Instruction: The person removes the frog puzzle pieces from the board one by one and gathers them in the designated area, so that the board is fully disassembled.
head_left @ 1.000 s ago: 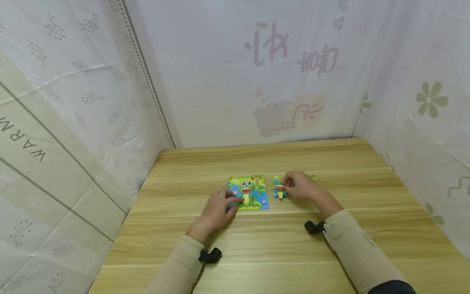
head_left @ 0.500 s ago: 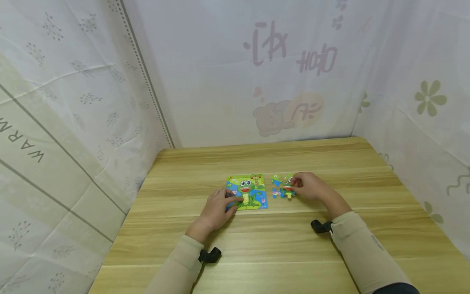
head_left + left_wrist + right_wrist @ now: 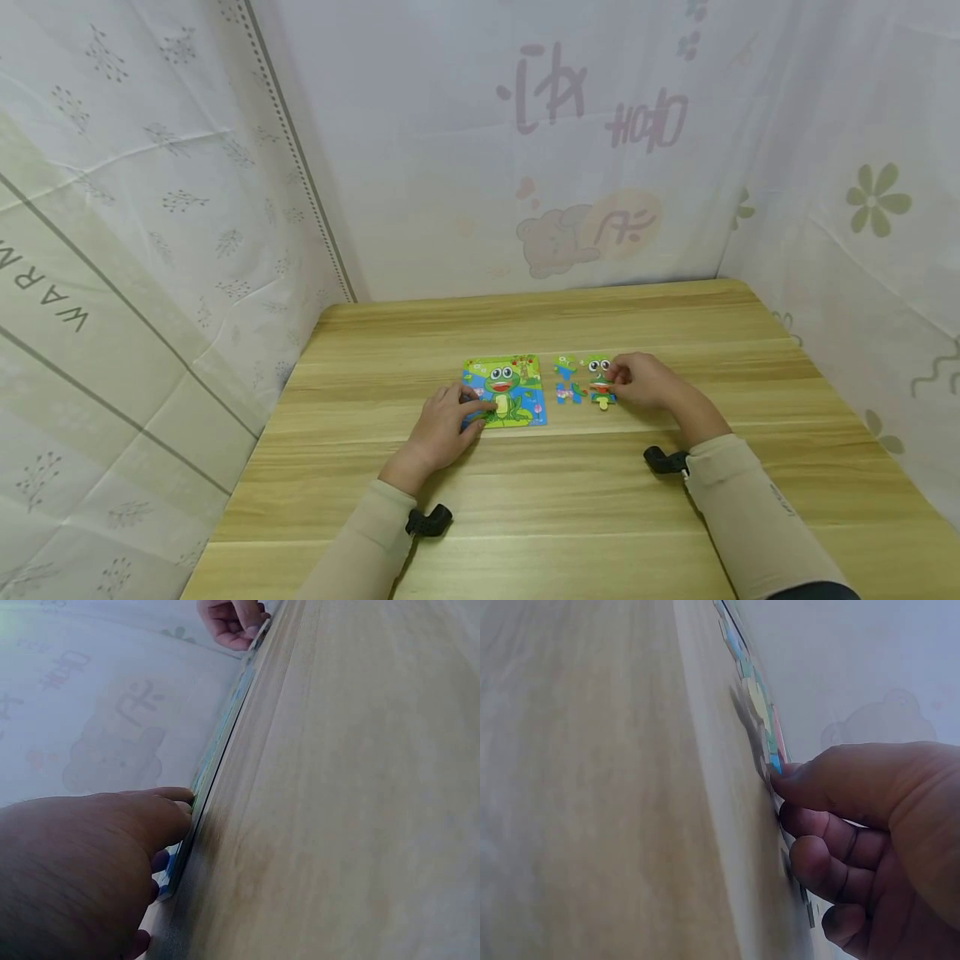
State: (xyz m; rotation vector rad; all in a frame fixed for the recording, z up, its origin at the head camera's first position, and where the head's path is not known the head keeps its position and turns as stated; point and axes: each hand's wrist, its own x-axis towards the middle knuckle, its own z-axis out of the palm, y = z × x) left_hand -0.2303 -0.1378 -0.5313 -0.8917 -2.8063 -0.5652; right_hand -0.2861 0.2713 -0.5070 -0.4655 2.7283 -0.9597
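Observation:
A square frog puzzle (image 3: 527,392) lies flat on the wooden table, its picture whole. My left hand (image 3: 442,425) rests at its lower left corner, fingertips touching the surface. To the right, my right hand (image 3: 647,385) pinches a puzzle piece (image 3: 602,401) showing the frog's red mouth and yellow belly. In the right wrist view the thumb (image 3: 802,780) is at this piece's edge, and a shadow falls below it. Just above it lies a piece with the frog's eyes (image 3: 598,365). My right fingers hide whatever is behind them.
Left of the held piece are a blue-green piece (image 3: 566,367) and a blue piece with pink (image 3: 567,393). The wooden table (image 3: 525,517) reaches to printed curtains (image 3: 420,167) at the back and sides.
My right hand has moved right with the mouth-and-belly piece, away from the left pieces and below the eyes piece. The left hand has stayed on the puzzle.

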